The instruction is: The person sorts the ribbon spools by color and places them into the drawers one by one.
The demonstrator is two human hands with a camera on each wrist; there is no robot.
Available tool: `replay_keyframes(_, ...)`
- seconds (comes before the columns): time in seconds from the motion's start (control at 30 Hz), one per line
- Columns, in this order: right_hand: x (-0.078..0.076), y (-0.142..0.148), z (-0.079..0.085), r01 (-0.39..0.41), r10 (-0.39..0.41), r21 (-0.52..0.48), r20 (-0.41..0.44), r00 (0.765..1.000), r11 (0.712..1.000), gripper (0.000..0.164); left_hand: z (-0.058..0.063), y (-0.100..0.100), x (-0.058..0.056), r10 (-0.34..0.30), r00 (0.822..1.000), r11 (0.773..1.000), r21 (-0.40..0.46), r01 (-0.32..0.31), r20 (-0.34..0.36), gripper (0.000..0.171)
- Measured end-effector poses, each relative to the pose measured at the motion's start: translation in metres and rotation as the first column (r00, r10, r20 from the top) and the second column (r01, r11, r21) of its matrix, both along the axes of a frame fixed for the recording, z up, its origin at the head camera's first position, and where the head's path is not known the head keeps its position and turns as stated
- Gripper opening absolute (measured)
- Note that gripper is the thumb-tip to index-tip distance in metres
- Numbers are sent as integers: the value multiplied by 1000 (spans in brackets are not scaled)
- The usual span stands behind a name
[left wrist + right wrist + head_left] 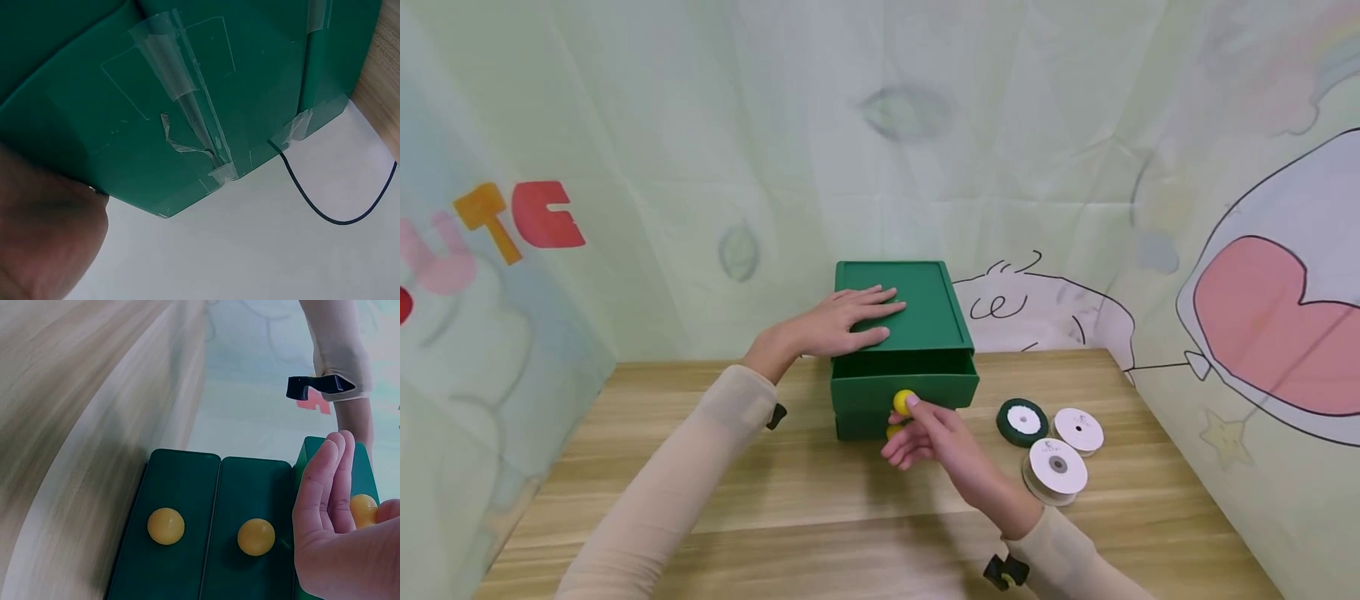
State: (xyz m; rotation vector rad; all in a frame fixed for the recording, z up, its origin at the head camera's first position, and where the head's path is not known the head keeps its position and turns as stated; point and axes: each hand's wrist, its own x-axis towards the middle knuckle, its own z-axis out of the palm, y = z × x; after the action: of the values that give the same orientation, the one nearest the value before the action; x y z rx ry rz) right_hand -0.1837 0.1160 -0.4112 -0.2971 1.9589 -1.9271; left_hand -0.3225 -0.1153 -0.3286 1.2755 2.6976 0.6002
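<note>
A green drawer box (925, 304) stands on the table, with its top drawer (861, 392) pulled partly out. My left hand (838, 321) rests on the lid, fingers spread and pointing right. At the front, my right hand (951, 450) pinches the top drawer's round yellow knob (902, 402) between thumb and fingers. In the right wrist view, two lower drawers with yellow knobs (165, 525) are closed. Clear tape (169, 62) runs along the box's side in the left wrist view, where only part of the left hand shows. What lies deep in the drawer is hidden.
Right of the box lie a dark green ribbon spool (1022, 422) and two white-faced spools (1057, 467), close together on the wood-grain table (760, 508). A printed cloth backdrop (775, 167) hangs behind and at both sides.
</note>
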Motion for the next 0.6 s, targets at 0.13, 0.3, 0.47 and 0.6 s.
replay_keyframes(0.13, 6, 1, -1, 7, -7, -6, 21, 1000, 1000, 66, -3, 1, 0, 0, 1000, 1000, 1, 0, 2, 61)
replay_keyframes(0.3, 12, 1, 0, 4, -4, -8, 33, 999, 1000, 68, -3, 1, -1, 6, 1000, 1000, 9, -6, 3, 61)
replay_keyframes(0.47, 18, 2, 2, -4, 5, -1, 38, 999, 1000, 68, -1, 1, -2, 6, 1000, 1000, 0, -6, 0, 61)
replay_keyframes(0.6, 24, 2, 2, -13, 13, 0, 35, 999, 1000, 65, -2, 1, -2, 5, 1000, 1000, -5, -5, -3, 61)
